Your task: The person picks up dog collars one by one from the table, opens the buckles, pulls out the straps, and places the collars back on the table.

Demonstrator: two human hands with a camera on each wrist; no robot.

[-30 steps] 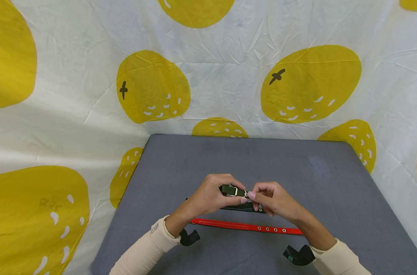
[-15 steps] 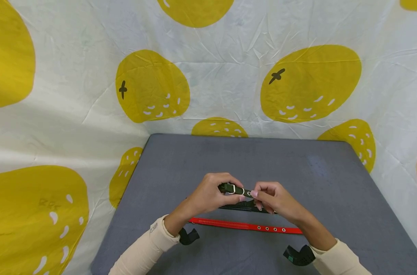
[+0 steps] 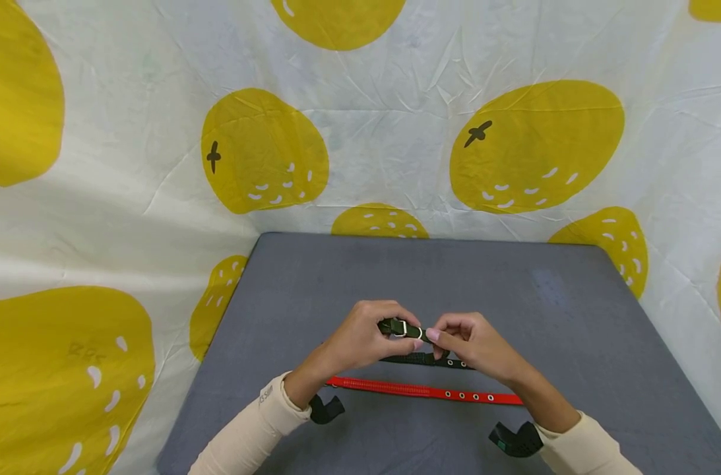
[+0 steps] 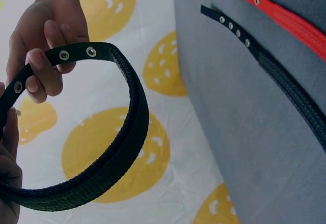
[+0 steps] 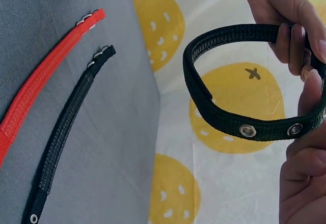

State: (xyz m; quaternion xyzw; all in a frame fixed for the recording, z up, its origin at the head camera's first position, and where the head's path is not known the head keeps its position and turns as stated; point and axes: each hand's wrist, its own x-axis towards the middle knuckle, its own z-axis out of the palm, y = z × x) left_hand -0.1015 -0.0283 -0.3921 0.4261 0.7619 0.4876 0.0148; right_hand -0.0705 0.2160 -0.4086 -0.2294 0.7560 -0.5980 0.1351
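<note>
Both hands hold a dark green dog collar [image 4: 137,114] bent into a loop above the table. My left hand [image 3: 359,338] grips it at the metal buckle [image 3: 401,328], thumb below and fingers above. Just to the right, my right hand [image 3: 477,346] pinches the strap's eyelet end between thumb and fingertips, close beside the metal ring. Metal eyelets [image 5: 247,130] show along the strap in both wrist views. Behind the hands lies a black collar [image 5: 61,132], partly hidden in the head view. A red collar [image 3: 384,386] is stretched out nearer the body.
A grey cloth-covered table [image 3: 313,277] lies under the hands. White fabric printed with yellow fruit [image 3: 265,148] hangs behind it and along the left side. Dark curved wrist mounts [image 3: 516,440] stick out under the cuffs.
The right hand moves slightly right, then back left along the strap. An eyelet that showed beside the ring half a second ago is now covered by its thumb. The left hand stays nearly still.
</note>
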